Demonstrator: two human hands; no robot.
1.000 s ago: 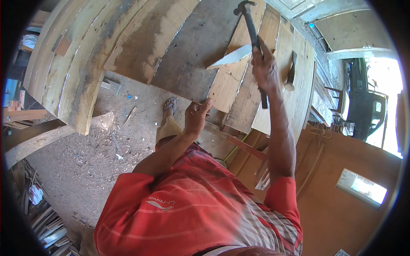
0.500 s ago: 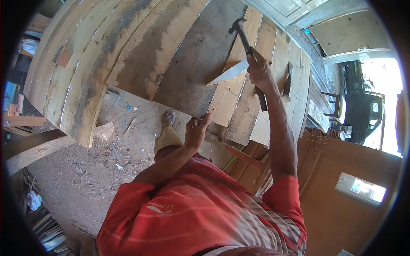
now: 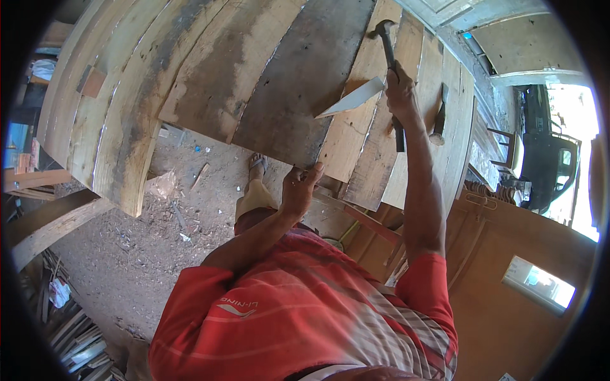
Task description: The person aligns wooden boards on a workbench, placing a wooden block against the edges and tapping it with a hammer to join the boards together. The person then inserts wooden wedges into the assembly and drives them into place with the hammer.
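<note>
My right hand (image 3: 401, 101) is wrapped round the handle of a claw hammer (image 3: 389, 47), raised with its metal head pointing away from me. Below it lie several long wooden boards (image 3: 273, 95) side by side, some pale and some dark-stained. My left hand (image 3: 300, 193) is at the near edge of the dark board, fingers curled and thumb tip at the edge. Whatever it pinches, if anything, is hidden. A thin light-coloured wedge-shaped piece (image 3: 353, 99) sits on the boards left of the hammer. On the right lies a chisel-like tool (image 3: 440, 117) with a dark handle.
A small wooden block (image 3: 93, 82) rests on the far-left boards. A timber beam (image 3: 57, 222) supports that side. Shavings and scraps litter the dirt floor (image 3: 171, 254). To my right stands a brown wooden door panel (image 3: 489, 273); a dark vehicle (image 3: 553, 159) is beyond.
My right hand has swung the hammer slightly right, and its handle stands more upright in the picture. My left hand stays at the board edge. The whole view has shifted a little.
</note>
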